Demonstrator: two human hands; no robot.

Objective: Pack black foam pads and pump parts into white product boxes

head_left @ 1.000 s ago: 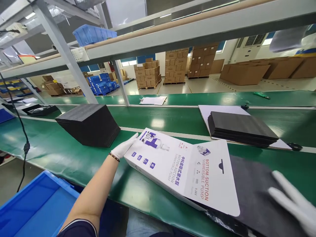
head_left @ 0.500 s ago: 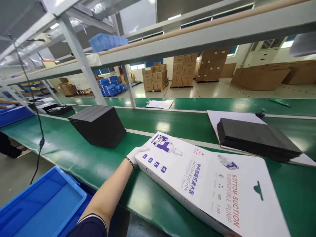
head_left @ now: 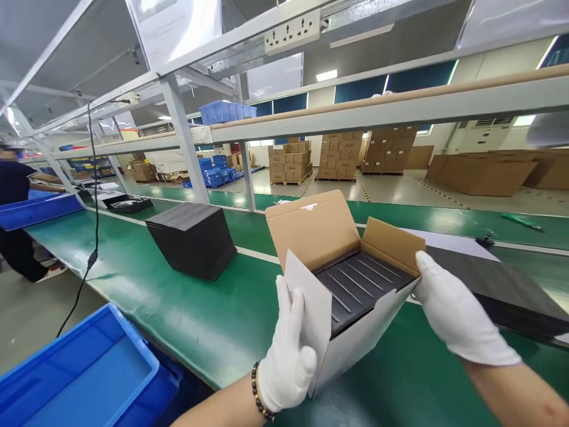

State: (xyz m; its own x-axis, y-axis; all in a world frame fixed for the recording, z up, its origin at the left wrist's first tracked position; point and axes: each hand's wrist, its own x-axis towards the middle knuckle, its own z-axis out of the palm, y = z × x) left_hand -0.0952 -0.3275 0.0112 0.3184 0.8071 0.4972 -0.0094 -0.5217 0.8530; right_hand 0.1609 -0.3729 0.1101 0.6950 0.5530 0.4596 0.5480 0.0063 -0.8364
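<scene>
Between my hands a white cardboard pump box (head_left: 362,350) stands tilted with its top open. Its brown-lined lid (head_left: 311,228) is folded back, and a side flap sticks out at either end. A black insert (head_left: 360,287) with several thin, light stripes fills the opening. My left hand (head_left: 288,350), in a white glove with a beaded bracelet at the wrist, is closed against the left flap and side. My gloved right hand (head_left: 457,311) pinches the box's right edge by the other flap; some of its fingers are hidden behind the box.
A stack of black foam sheets (head_left: 191,243) stands left on the green bench (head_left: 213,332), and another black stack (head_left: 520,290) lies right. A blue bin (head_left: 89,379) is at lower left. A black cable (head_left: 95,207) hangs nearby. A person (head_left: 18,207) stands far left.
The box has turned from lying printed face up to showing its end, now open with the lid folded back. My right hand has come into view on its right edge.
</scene>
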